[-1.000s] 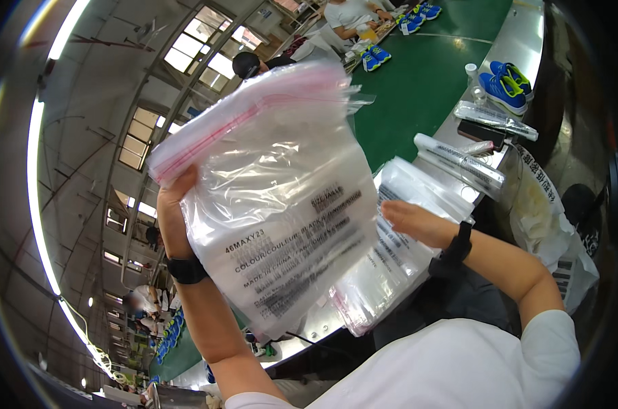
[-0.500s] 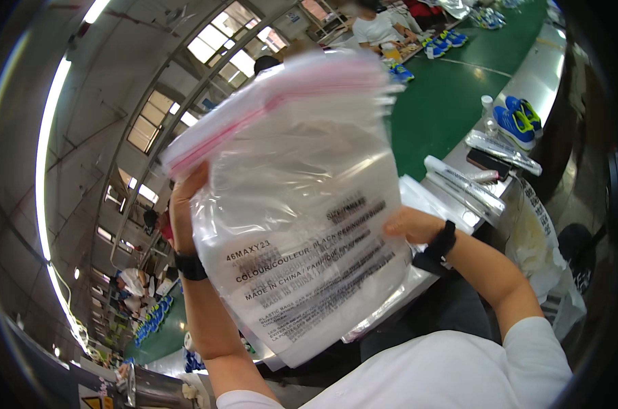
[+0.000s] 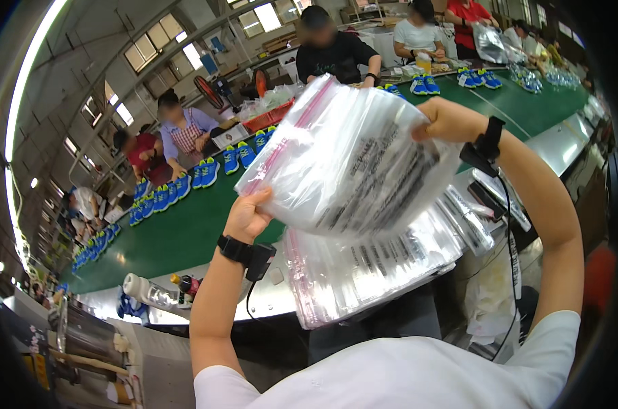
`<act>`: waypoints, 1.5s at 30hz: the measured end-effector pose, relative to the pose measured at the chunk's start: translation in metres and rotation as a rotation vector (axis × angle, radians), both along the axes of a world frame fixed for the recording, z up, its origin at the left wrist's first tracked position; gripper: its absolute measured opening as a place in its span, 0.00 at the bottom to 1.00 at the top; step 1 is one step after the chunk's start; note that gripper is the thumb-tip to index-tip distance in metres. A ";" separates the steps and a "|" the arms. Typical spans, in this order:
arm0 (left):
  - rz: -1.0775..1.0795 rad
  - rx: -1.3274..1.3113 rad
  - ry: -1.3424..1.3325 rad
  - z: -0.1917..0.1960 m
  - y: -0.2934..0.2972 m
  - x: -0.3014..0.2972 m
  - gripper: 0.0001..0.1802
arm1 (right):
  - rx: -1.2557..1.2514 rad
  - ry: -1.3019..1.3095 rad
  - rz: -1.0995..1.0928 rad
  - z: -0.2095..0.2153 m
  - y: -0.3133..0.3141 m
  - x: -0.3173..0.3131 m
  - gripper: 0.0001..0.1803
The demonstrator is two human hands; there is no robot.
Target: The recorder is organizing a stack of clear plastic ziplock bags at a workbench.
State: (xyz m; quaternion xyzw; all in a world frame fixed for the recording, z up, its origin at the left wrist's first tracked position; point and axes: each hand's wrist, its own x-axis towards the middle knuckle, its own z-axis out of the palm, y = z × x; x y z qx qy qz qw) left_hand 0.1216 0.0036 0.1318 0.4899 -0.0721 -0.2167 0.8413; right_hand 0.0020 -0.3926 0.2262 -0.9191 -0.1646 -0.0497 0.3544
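Observation:
A sheaf of transparent plastic zip bags (image 3: 336, 157), printed in black and edged with a pink zip strip, is raised over the table, tilted. My left hand (image 3: 249, 215) grips its near corner at the pink strip, thumb on top. At the opposite, printed end my right hand (image 3: 452, 123) pinches the upper edge; some of its fingers are hidden. Below lies a thick pile of similar zip bags (image 3: 370, 269) on the table's near edge, its pink strips toward the left. The held sheaf hides part of this pile.
Blue sports shoes (image 3: 162, 198) line the green conveyor belt (image 3: 179, 238). A bottle (image 3: 149, 292) and a dark bottle (image 3: 186, 283) stand left on the metal edge (image 3: 275, 293). Rolled plastic (image 3: 469, 221) lies right. Several co-workers sit or stand across the belt. Cables hang from both wristbands.
My view has turned and levelled, showing more of the belt. The held bags have tipped from upright to slanting. My right hand has risen to their far edge, and the pile below shows.

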 end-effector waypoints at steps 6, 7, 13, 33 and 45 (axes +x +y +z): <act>-0.037 -0.083 0.014 -0.027 -0.006 0.048 0.19 | -0.640 -0.819 0.023 -0.002 0.021 0.005 0.09; -0.030 -0.079 0.094 -0.033 -0.006 0.050 0.20 | -0.680 -0.919 0.035 -0.017 0.033 -0.005 0.09; -0.455 -0.152 0.407 -0.092 0.001 0.000 0.27 | -0.798 -0.695 0.123 -0.180 0.071 -0.072 0.17; -0.175 0.478 -0.098 -0.152 0.032 -0.032 0.39 | -0.219 -0.068 0.157 -0.190 0.059 -0.107 0.28; 0.247 0.721 -0.453 -0.087 0.016 -0.079 0.36 | -0.195 0.306 -0.785 -0.256 -0.105 -0.106 0.28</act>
